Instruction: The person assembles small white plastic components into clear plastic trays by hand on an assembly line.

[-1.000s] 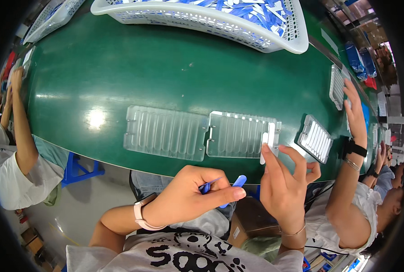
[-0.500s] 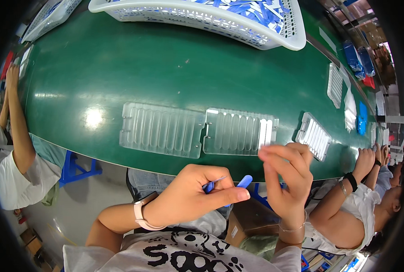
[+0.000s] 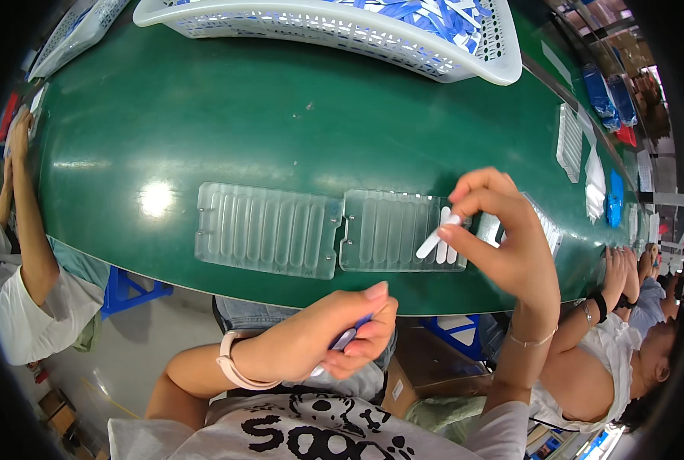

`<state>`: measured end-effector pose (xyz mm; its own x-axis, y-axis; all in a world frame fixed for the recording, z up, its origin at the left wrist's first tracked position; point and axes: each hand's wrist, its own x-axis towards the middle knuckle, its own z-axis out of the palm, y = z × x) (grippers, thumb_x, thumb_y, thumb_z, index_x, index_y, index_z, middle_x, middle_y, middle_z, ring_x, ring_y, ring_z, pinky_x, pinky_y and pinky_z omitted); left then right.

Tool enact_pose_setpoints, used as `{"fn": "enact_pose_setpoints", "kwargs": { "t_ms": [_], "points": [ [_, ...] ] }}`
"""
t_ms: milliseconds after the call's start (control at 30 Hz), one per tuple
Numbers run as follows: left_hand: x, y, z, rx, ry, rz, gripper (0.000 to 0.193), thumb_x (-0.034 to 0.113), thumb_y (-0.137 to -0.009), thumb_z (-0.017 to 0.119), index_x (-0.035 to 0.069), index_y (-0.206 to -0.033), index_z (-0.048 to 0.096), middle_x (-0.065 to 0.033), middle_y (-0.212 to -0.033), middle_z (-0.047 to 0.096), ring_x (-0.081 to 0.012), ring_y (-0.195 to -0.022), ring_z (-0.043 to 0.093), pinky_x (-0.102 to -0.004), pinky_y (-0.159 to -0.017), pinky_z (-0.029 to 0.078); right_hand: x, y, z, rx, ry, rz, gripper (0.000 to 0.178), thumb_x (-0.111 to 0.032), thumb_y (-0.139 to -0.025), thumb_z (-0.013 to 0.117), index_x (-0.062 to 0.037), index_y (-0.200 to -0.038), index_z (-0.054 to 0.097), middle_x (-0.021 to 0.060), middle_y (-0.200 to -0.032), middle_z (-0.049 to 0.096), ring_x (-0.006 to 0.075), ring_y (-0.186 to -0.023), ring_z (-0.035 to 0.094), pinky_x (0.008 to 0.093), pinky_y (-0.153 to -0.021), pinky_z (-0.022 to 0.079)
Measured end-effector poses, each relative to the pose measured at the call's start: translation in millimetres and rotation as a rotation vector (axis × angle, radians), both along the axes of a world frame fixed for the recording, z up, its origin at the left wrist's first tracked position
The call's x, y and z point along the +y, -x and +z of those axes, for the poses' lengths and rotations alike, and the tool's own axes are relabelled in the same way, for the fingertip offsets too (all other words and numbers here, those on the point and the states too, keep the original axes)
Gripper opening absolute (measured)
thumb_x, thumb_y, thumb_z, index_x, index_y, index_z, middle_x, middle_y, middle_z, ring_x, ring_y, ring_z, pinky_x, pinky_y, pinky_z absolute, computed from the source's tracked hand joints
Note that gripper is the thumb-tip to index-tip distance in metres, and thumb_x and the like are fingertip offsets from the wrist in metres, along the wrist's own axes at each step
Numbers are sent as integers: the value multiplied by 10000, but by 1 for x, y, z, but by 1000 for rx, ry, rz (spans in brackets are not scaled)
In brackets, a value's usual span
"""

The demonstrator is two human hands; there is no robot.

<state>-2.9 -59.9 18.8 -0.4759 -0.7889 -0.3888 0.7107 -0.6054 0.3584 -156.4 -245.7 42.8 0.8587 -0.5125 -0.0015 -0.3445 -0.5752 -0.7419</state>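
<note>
My right hand (image 3: 514,245) pinches a white flat strip (image 3: 429,244) with rounded ends. The strip slants over the right part of a clear slotted tray (image 3: 383,228). Two white strips (image 3: 448,251) lie upright in that tray's rightmost slots, partly under the fingers. My left hand (image 3: 338,333) is closed around a few blue and white strips (image 3: 344,339) below the table edge; how many is hidden. Left of the first tray sits another clear slotted tray (image 3: 269,230) with bare slots. A third tray (image 3: 547,226) with white strips is mostly behind my right hand.
A white perforated basket (image 3: 342,29) full of blue and white strips stands at the far side of the green table (image 3: 204,123). Another slotted tray (image 3: 568,142) and plastic bags (image 3: 595,184) lie far right. Other people work at both sides.
My right hand has moved up and right, and a white strip now shows between its fingertips. My left hand has curled closer around its strips and turned, hiding most of them.
</note>
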Motion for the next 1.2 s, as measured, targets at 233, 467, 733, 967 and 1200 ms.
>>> {"fn": "enact_pose_setpoints", "kwargs": {
  "t_ms": [233, 467, 733, 967, 1200],
  "points": [
    [-4, -2, -11, 548, -80, 33, 359, 390, -962, 263, 127, -730, 340, 19, -624, 313, -41, -420, 236, -195, -364, 184, -11, -5, 8, 237, 67, 28, 305, -119, -672, 776, -74, -906, 586, 40, -976, 504, 241, -946, 463, 352, -850, 351],
    [-6, -1, -14, 678, -139, -47, 361, 372, -968, 255, 128, -721, 352, 19, -624, 325, -41, -417, 230, -190, -347, 187, 14, -7, 15, 83, -141, 182, 397, -98, -644, 786, -61, -1008, 631, 76, -1067, 515, 238, -987, 494, 339, -887, 390],
    [-8, 3, -19, 727, -135, -88, 352, 366, -961, 273, 124, -717, 349, 16, -623, 331, -37, -421, 240, -188, -350, 202, -7, 2, -3, 110, 108, -30, 473, -164, -636, 812, -83, -1057, 613, 72, -987, 502, 272, -956, 434, 340, -849, 380],
    [-6, 3, -15, 709, -189, -123, 404, 404, -999, 282, 126, -719, 368, 30, -607, 333, -29, -419, 251, -183, -351, 212, -8, -18, 12, 146, 169, -25, 395, -160, -671, 800, -74, -1023, 641, 69, -967, 524, 246, -938, 470, 332, -827, 397],
    [-4, 0, -15, 789, -143, -146, 439, 480, -1002, 275, 138, -740, 358, 42, -579, 307, -24, -387, 237, -181, -324, 182, 21, -11, 2, -189, -482, 406, 162, -33, -720, 743, -27, -881, 730, 78, -783, 657, 174, -643, 582, 290, -576, 436]
  ]
}}
